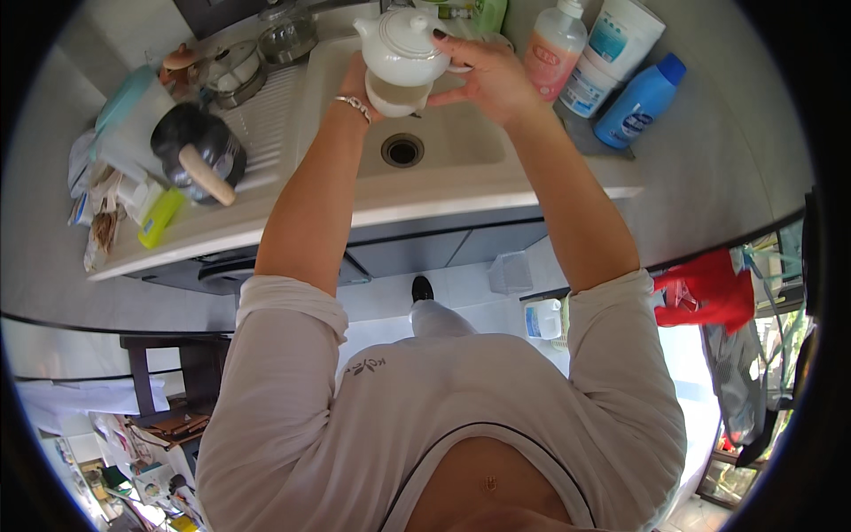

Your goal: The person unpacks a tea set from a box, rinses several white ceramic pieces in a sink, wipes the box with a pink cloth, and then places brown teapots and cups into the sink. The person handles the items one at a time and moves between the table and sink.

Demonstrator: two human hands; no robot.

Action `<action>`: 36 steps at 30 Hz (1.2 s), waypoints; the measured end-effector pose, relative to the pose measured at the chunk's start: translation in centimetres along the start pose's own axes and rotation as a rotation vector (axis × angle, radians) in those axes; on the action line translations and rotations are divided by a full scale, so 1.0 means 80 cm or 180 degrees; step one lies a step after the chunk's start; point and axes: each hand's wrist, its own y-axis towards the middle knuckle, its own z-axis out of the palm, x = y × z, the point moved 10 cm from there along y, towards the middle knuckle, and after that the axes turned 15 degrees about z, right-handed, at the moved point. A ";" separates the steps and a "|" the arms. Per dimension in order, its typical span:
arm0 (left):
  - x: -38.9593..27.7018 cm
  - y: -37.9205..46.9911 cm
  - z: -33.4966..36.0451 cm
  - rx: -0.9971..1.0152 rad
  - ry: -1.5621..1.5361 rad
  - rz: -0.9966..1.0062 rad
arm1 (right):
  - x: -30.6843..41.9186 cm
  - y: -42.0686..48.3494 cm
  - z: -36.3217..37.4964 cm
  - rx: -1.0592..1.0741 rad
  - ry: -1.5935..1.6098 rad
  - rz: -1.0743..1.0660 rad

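Over the sink (459,136), a white lidded teapot (402,50) sits above a white bowl-shaped vessel (395,96); whether the two touch is hard to tell. My right hand (488,76) grips the teapot on its handle side, with the thumb at the lid's edge. One finger of that hand reaches towards the lower vessel's rim. My left hand (359,83) supports the lower vessel from the left side, its fingers mostly hidden behind the white ware. The spout points to the upper left.
On the ridged drainboard (266,136) stand a dark pot with a wooden handle (199,156), a glass pot (233,73) and a glass jar (287,33). A pink soap bottle (550,56), stacked white tubs (621,33) and a blue bottle (638,103) stand at right. The drain (402,150) is uncovered.
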 end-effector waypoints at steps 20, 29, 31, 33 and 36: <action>0.203 0.079 -0.265 -0.1047 -0.0618 -0.1694 | -0.201 0.285 -0.170 -0.1516 0.0615 0.1262; 0.230 0.055 -0.308 -0.1215 -0.0645 -0.1988 | -0.331 0.318 -0.243 -0.2796 -0.0570 0.1943; 0.227 0.054 -0.317 -0.1211 -0.0588 -0.1991 | -0.350 0.320 -0.244 -0.2740 -0.0669 0.2070; 0.225 0.054 -0.322 -0.1235 -0.0571 -0.1973 | -0.361 0.327 -0.246 -0.2711 -0.0944 0.2143; 0.224 0.054 -0.327 -0.1308 -0.0548 -0.1915 | -0.372 0.337 -0.251 -0.2680 -0.1374 0.2244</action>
